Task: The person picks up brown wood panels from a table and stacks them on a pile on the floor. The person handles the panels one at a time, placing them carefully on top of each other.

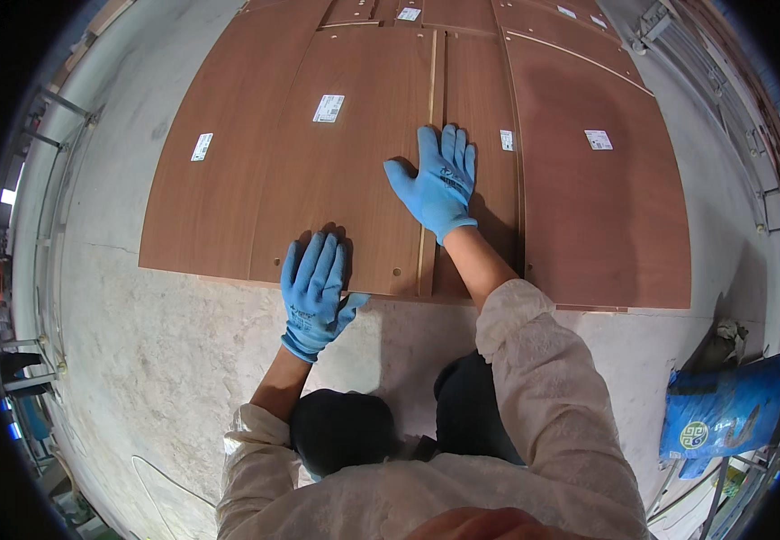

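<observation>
Two blue-gloved hands work on brown wood-look panels in the head view. The left hand (313,292) rests over the near edge of the middle panel (354,180), its fingers straight and close together, the thumb out to the side along that edge; it appears to grip nothing, though whether the thumb presses under the edge I cannot tell. The right hand (437,189) lies flat farther up, across the pale edge strip (433,81) beside a narrow panel (489,99), fingers extended with small gaps, thumb spread wide, nothing held.

The panels lie flat, low over the concrete floor (183,333), in front of the person's knees, with the right panel (601,207) alongside and more pieces at the far end. Judging progress, the laying-out looks well along: pieces sit side by side and several carry white labels (328,109). Less settled is the long seam by the strip, where edges stand unevenly; the holes (396,272) near the front edge show no fittings.
</observation>
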`<state>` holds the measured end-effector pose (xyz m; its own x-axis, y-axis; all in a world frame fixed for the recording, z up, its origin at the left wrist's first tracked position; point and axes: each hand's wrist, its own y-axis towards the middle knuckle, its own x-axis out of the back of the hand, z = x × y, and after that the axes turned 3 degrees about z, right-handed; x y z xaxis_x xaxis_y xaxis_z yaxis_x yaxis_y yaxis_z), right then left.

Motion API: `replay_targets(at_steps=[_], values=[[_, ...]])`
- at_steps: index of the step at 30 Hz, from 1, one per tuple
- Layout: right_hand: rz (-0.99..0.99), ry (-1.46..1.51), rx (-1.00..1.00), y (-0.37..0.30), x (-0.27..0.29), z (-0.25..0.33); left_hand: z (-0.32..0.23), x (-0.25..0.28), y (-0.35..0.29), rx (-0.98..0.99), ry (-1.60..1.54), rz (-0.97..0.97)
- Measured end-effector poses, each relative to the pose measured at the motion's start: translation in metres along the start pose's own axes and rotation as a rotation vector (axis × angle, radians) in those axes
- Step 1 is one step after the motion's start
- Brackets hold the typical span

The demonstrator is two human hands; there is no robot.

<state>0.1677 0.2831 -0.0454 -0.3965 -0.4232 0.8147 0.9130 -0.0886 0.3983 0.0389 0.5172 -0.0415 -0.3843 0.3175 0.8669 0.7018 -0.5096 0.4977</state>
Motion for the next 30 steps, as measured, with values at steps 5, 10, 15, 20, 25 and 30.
replay_targets(at_steps=[5,10,15,20,25,30], values=[[0.005,0.016,0.001,-0.0002,-0.001,0.0001,0.0001,0.0012,0.0007,0.008,-0.03,-0.017],[0.038,-0.002,0.006,0.0005,-0.001,-0.0005,0.0003,0.0024,-0.0005,0.034,-0.057,-0.026],[0.01,-0.058,0.035,0.0001,-0.0016,-0.0021,-0.0002,0.0016,0.0003,0.034,-0.065,-0.04],[0.023,-0.055,0.031,0.0014,-0.0013,-0.0014,0.0008,0.0026,-0.0018,0.043,-0.067,-0.012],[0.058,-0.036,0.01,0.0013,-0.0004,-0.0022,0.0001,0.0016,-0.0022,0.04,-0.08,-0.028],[0.082,0.011,-0.006,0.003,0.0046,0.003,0.0003,0.0035,-0.0024,0.044,-0.088,-0.003]])
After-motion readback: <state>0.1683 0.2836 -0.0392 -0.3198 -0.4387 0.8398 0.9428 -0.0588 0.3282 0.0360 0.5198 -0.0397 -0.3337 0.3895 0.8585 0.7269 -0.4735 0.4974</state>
